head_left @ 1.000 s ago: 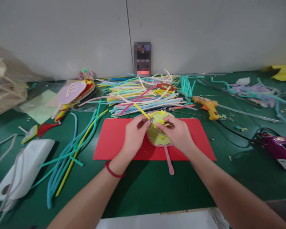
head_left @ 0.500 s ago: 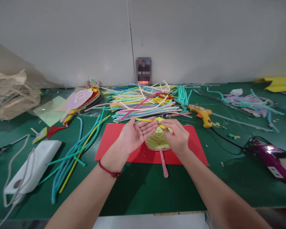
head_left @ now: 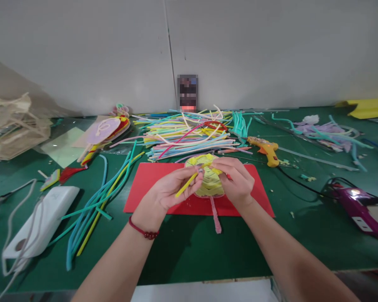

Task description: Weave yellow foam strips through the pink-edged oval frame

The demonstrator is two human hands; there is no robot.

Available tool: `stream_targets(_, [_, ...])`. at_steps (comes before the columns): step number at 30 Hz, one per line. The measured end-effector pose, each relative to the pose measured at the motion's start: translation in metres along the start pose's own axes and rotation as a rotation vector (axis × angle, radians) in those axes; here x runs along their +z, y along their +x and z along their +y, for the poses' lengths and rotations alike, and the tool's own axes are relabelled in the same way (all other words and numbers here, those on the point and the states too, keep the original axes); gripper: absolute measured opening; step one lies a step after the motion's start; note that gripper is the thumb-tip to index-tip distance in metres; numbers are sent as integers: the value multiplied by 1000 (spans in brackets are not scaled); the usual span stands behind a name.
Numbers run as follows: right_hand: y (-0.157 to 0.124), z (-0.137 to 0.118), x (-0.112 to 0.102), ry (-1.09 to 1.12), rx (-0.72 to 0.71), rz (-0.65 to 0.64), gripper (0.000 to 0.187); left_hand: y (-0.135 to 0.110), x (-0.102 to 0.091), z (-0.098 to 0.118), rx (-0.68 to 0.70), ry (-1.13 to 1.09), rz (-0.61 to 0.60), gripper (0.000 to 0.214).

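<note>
My left hand [head_left: 171,191] is palm-up over the red mat [head_left: 145,188], its fingers pinched on a yellow pipe cleaner [head_left: 185,185] whose free end points down-left. A small fan-shaped piece [head_left: 208,174] covered in yellow pipe cleaners, with a pink fuzzy handle [head_left: 215,217], stands tilted on the mat. My right hand [head_left: 236,181] grips the fan's right side with curled fingers. The two hands meet at the fan's upper left edge.
A heap of coloured pipe cleaners [head_left: 189,132] lies behind the mat, and long teal and yellow ones [head_left: 94,201] to its left. A yellow glue gun [head_left: 266,149] and a purple tool [head_left: 357,203] are on the right. A white device [head_left: 40,218] sits at the left.
My left hand turned palm-up and opened half a second ago, then closed again on the yellow pipe cleaner, whose free end swung from up-left to down-left. The fan was raised to a tilt.
</note>
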State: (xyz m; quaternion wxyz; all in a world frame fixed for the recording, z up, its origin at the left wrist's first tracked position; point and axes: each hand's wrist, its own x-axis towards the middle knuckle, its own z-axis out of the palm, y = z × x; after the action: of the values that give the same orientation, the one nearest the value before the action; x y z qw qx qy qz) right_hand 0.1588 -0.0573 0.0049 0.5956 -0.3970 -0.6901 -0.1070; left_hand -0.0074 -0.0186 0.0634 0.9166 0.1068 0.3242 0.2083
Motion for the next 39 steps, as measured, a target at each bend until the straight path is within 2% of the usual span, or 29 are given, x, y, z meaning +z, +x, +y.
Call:
stream_targets(3, [0, 0, 0, -14, -12, 25, 31, -4, 7, 1, -145, 7, -33, 31])
stream_targets(6, [1, 0, 0, -5, 6, 11, 32, -3, 10, -1, -133, 48, -85, 34])
stream_targets(10, [3, -2, 2, 10, 110, 20, 28, 6, 8, -12, 59, 152, -73, 24])
stream_targets(15, [6, -10, 4, 9, 318, 9, 15, 15, 7, -28, 240, 309, -24, 18])
stream_targets(21, [6, -13, 8, 153, 781, -68, 9, 24, 10, -34, 570, 752, 263, 20])
stream_targets(25, [7, -10, 9, 239, 942, -99, 15, 29, 9, -36, 751, 1123, 408, 20])
stream_targets(29, [10, -8, 8, 295, 985, -137, 18, 28, 6, -38, 851, 1345, 541, 9])
stream_targets(31, [11, -8, 7, 299, 989, -156, 20, 26, 3, -37, 870, 1434, 563, 11])
stream_targets(35, [10, -6, 7, 298, 973, -231, 22, 23, -3, -32, 892, 1574, 495, 14])
stream_targets(39, [8, -2, 7, 298, 938, -319, 20, 22, -10, -26, 925, 1561, 402, 8])
